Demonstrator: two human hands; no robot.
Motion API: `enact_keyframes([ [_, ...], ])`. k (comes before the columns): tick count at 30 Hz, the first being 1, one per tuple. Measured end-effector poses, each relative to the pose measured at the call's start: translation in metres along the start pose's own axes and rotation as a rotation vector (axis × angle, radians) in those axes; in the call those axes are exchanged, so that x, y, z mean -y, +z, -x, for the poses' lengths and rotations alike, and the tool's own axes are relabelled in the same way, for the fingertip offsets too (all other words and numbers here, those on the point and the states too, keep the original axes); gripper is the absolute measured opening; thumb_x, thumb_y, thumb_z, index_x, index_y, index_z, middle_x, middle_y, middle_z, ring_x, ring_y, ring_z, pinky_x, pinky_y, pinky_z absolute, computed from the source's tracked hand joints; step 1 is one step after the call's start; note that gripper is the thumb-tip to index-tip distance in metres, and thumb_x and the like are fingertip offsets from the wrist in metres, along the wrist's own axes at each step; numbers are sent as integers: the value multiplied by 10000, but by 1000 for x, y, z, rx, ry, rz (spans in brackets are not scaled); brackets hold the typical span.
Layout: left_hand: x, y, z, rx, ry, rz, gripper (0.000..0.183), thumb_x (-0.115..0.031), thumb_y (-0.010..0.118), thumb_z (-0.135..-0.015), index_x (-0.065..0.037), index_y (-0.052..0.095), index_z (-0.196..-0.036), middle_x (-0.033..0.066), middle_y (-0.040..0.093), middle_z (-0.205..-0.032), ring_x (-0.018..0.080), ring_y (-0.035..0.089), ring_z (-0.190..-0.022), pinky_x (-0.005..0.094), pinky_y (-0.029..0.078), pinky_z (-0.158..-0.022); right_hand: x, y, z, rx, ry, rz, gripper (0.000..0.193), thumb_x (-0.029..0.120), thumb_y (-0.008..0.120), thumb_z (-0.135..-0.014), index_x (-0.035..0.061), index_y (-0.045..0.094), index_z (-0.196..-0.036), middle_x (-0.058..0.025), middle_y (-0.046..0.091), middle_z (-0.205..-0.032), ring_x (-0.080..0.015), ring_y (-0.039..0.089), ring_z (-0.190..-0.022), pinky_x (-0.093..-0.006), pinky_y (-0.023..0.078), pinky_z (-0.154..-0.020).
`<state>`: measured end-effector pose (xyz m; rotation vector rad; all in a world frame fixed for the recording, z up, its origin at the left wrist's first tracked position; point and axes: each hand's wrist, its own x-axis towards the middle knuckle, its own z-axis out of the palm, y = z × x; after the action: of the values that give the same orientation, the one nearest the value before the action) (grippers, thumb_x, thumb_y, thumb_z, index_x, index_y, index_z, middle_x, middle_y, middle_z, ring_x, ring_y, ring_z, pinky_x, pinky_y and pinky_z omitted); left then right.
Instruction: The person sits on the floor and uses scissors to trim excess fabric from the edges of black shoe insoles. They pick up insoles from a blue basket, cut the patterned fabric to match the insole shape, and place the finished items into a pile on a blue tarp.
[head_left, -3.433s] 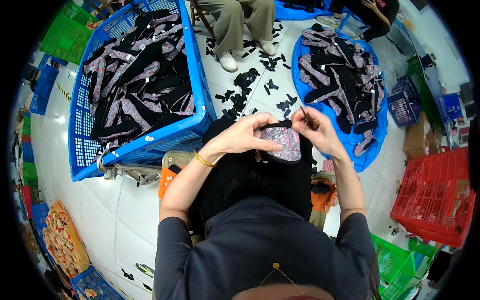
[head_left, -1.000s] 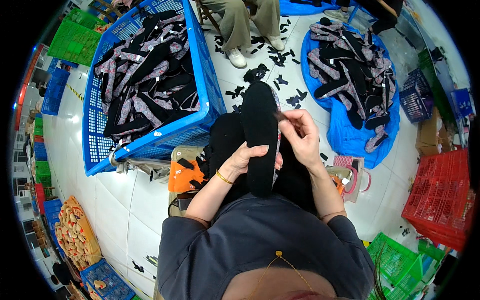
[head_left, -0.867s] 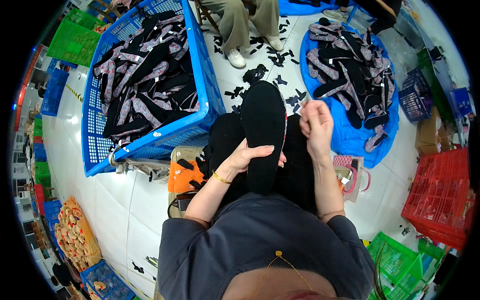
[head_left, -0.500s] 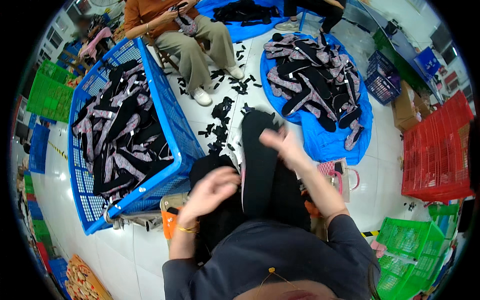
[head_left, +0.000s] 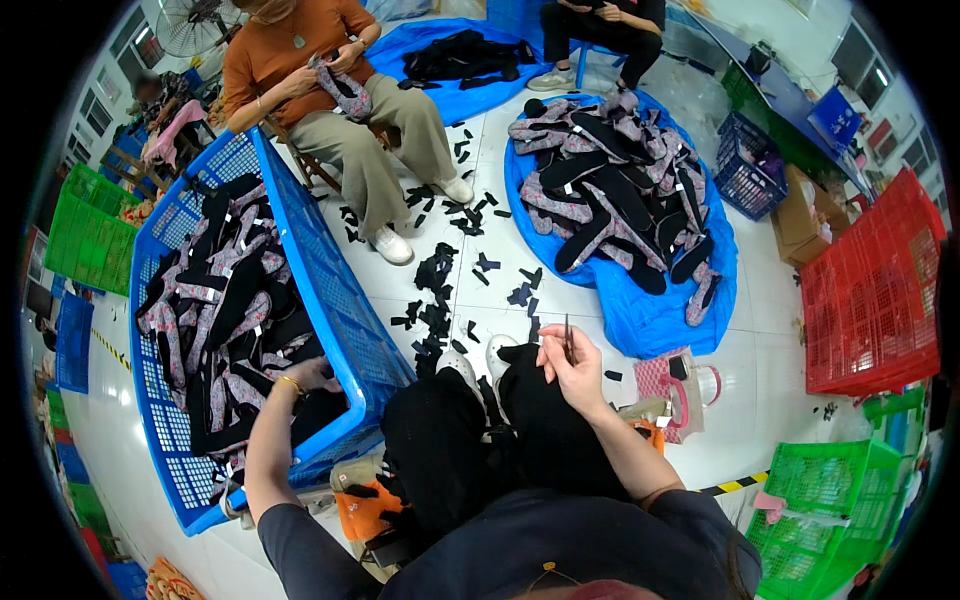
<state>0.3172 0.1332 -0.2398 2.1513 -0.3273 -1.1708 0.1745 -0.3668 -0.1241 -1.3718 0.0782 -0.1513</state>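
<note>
My left hand is inside the near right corner of a large blue plastic crate, on or just above a heap of patterned fabric slippers with black soles. A black sole lies right beside that hand; the fingers are too unclear to tell if they grip anything. Above my right knee, my right hand is closed on a slim dark pointed tool, which sticks up from the fingers; most of it is hidden. My lap in black trousers bears no slipper.
Dark fabric scraps litter the tiled floor ahead. A slipper pile lies on a blue sheet ahead right. A seated co-worker handles a slipper. A pink-and-white bag stands at my right; red crates stand farther right.
The black-soled slipper has left my lap. My left hand has moved left into the crate; my right hand has drawn back slightly, and the dark tool now shows in it. The view has shifted.
</note>
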Motion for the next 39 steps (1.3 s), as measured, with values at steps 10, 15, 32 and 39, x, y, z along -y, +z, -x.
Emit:
enact_keyframes([
  [10,-49,36,5,179,-13,-188,642,-118,795,-730,-51,515,-1304,113,585,-1264,247,519,-1184,384,415,-1022,-5,12,-18,47,37,142,151,81,550,-962,-17,599,-1066,-4,594,-703,-29,480,-527,-186,372,-480],
  [15,-49,35,0,200,-3,-218,621,-116,793,-721,-56,532,-1282,118,593,-1244,251,531,-1165,380,428,-1003,-4,18,-17,62,28,262,141,67,568,-946,-14,619,-1049,8,605,-694,-17,478,-540,-184,366,-488],
  [32,-38,10,7,5,136,-543,550,-108,787,-693,-72,591,-1206,136,619,-1174,263,570,-1100,366,472,-940,-9,6,-19,36,-15,179,159,97,549,-964,-14,613,-1058,7,590,-686,-27,472,-526,-186,359,-482],
  [39,-107,-83,123,-1546,342,-19,291,-146,729,-814,6,635,-1043,92,670,-972,192,633,-877,318,491,-823,-5,-3,-19,20,46,-57,172,122,534,-983,-25,579,-1060,-35,573,-704,-49,454,-503,-194,351,-465],
])
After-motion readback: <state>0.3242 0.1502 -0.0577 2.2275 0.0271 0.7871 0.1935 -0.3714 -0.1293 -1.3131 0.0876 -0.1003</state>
